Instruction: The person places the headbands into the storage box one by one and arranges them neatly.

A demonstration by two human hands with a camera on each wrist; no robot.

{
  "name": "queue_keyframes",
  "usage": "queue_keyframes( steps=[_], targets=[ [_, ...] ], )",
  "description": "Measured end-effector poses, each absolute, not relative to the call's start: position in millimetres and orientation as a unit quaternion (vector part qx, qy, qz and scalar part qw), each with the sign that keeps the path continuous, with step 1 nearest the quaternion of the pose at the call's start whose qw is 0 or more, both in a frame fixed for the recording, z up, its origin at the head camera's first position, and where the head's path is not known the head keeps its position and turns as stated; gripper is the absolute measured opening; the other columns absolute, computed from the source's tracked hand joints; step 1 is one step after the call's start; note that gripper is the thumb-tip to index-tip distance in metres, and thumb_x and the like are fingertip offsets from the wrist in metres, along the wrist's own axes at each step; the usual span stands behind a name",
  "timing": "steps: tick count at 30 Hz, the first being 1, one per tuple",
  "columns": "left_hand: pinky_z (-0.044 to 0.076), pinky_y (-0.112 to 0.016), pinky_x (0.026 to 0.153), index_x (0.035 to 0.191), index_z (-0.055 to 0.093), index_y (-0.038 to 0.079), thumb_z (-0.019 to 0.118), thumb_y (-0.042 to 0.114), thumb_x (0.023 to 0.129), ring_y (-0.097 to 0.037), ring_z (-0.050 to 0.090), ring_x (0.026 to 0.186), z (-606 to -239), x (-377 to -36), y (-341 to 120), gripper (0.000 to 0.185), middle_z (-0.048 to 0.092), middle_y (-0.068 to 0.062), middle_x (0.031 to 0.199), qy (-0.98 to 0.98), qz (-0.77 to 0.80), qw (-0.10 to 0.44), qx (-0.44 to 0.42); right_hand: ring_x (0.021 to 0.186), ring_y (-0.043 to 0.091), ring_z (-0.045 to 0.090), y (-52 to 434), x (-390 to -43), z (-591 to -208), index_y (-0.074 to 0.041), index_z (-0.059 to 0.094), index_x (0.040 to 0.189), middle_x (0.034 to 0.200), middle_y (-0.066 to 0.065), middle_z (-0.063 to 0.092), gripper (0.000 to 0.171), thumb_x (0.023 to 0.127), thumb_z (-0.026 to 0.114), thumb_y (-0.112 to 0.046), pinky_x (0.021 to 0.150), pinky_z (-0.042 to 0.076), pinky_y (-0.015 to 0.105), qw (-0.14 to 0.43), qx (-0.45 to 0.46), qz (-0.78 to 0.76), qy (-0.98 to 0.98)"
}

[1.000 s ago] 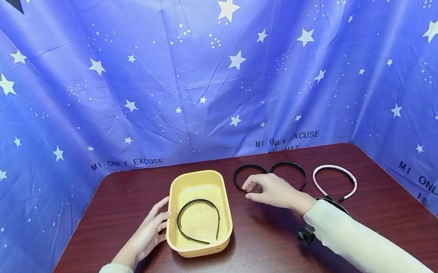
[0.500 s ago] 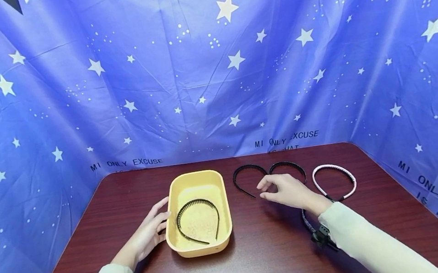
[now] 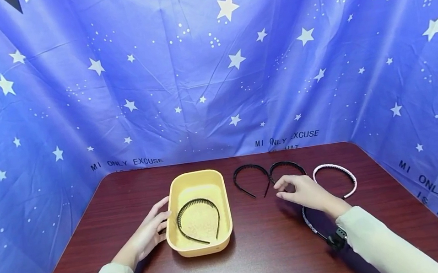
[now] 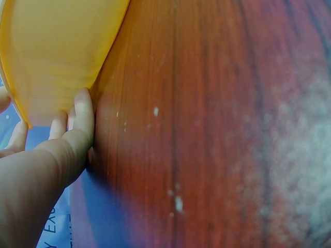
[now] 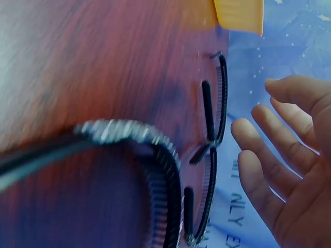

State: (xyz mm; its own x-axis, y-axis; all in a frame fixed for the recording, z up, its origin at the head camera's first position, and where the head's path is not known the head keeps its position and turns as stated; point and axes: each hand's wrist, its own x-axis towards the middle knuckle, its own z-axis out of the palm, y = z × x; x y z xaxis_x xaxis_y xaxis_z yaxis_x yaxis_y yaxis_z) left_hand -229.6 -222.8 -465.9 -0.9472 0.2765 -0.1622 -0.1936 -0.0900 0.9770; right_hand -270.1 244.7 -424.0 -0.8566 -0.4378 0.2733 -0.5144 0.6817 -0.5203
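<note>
Moved: the right hand (image 3: pixel 302 191) has travelled rightward, off the first black toothed headband (image 3: pixel 251 179) and over the second black toothed headband (image 3: pixel 287 169); the left hand (image 3: pixel 148 232) has stayed put.
Right hand: hovers above the second headband's near part, fingers loosely spread and slightly bent, holding nothing; the right wrist view shows the fingers (image 5: pixel 269 155) apart from the bands.
Second headband: lies flat on the dark wooden table (image 3: pixel 260 260), partly hidden under the hand, its left tip touching the first headband's right tip.
Left hand: fingers straight, pressed against the left wall of the yellow tray (image 3: pixel 176 193).
Tray: holds one black toothed headband in the tray (image 3: pixel 197 217).
Others: a white-and-pink headband (image 3: pixel 336 178) lies right of the hand; a sparkly dark headband (image 3: pixel 311 225) lies beneath the right wrist.
</note>
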Motion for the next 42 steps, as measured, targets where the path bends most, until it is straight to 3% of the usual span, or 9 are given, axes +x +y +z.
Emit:
queue_keyframes(
  steps=[22, 36, 42],
  targets=[
    [0.049, -0.043, 0.091, 0.160, 0.016, 0.022, 0.048, 0.023, 0.106, -0.026, 0.057, 0.114, -465, -230, -223, 0.063, 0.050, -0.022, 0.135, 0.656, 0.737, 0.163, 0.033, 0.074, 0.008, 0.061, 305, -253, -428, -0.014, 0.071, 0.103, 0.087, -0.015, 0.069, 0.016, 0.089, 0.076, -0.020, 0.068, 0.047, 0.029, 0.076, 0.211, 0.289, -0.931],
    [0.049, -0.043, 0.092, 0.159, 0.017, 0.022, 0.049, 0.023, 0.105, -0.027, 0.057, 0.115, -467, -230, -223, 0.062, 0.052, -0.022, 0.134, 0.655, 0.739, 0.155, 0.031, 0.076, 0.003, 0.062, 338, -237, -430, -0.014, 0.072, 0.103, 0.085, -0.015, 0.068, 0.017, 0.089, 0.078, -0.023, 0.070, 0.046, 0.031, 0.105, 0.192, 0.278, -0.935],
    [0.048, -0.043, 0.093, 0.160, 0.016, 0.021, 0.048, 0.023, 0.106, -0.028, 0.056, 0.116, -468, -230, -223, 0.063, 0.052, -0.022, 0.135, 0.657, 0.737, 0.154, 0.036, 0.069, 0.001, 0.059, 350, -230, -435, -0.017, 0.073, 0.103, 0.084, -0.016, 0.068, 0.016, 0.089, 0.078, -0.024, 0.068, 0.045, 0.028, 0.095, 0.168, 0.281, -0.940]
  ],
)
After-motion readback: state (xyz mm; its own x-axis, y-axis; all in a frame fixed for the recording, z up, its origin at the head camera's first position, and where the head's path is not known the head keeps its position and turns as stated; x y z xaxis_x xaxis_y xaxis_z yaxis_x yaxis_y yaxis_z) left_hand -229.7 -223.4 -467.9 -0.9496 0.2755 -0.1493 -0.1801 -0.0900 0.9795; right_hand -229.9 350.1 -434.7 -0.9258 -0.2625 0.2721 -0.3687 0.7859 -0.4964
